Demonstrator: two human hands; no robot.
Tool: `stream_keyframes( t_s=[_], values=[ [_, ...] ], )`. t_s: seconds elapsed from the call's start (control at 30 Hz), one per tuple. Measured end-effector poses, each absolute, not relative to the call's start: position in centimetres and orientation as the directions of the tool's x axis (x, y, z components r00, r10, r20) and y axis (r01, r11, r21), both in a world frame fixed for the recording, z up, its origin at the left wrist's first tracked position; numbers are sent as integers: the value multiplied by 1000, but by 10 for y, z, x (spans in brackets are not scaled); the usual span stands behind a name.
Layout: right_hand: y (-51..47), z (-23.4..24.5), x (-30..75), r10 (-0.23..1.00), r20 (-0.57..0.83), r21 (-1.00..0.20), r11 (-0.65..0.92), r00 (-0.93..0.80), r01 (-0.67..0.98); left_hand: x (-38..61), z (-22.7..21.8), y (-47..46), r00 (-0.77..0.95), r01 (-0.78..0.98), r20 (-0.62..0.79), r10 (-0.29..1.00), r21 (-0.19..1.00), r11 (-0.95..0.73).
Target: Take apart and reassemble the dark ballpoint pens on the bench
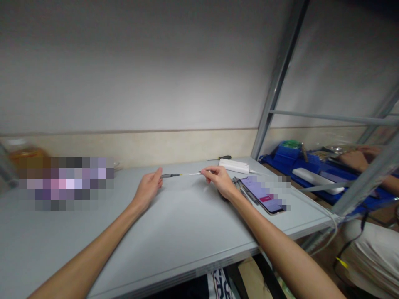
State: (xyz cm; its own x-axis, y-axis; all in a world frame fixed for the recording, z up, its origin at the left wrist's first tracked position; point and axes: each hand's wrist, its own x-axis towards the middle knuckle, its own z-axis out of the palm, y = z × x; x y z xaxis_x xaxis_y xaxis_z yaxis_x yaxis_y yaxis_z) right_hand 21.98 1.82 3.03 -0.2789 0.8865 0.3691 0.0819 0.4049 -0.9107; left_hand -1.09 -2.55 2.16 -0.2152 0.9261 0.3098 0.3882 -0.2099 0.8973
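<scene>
My left hand (pixel 149 187) is closed on a slim dark-handled tool (pixel 170 175), held level just above the grey desk. The tool narrows to a yellowish collar and a thin pale shaft (pixel 190 174) pointing right. My right hand (pixel 219 179) pinches at the far end of that shaft, with a small dark piece by its fingertips. Whether the shaft and the dark piece are joined, I cannot make out. Right beside that hand lie several slim grey tools (pixel 246 192) and a phone (pixel 263 194) with its screen lit.
Behind my right hand are a white power strip (pixel 233 166) with a cord and a black-handled screwdriver (pixel 225 157). A blurred-out object (pixel 70 182) sits at the left. Metal posts (pixel 264 120) frame the desk. Another person's hand (pixel 353 160) is beyond, near blue bins (pixel 285 154).
</scene>
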Motion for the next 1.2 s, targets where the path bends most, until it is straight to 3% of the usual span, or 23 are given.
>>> stream_keyframes(
  t_s=[0.47, 1.0, 1.2],
  values=[
    [22, 29, 221, 890, 386, -912, 407, -242, 45, -8, 23, -26, -191, 357, 283, 940, 912, -202],
    [15, 26, 215, 844, 329, -899, 418, -424, 134, 3, 18, -30, -2, 287, 271, 963, 922, -259],
    [14, 25, 214, 861, 286, -855, 427, -420, 294, 2, 16, -31, 8, 228, 291, 957, 931, -285]
  ],
)
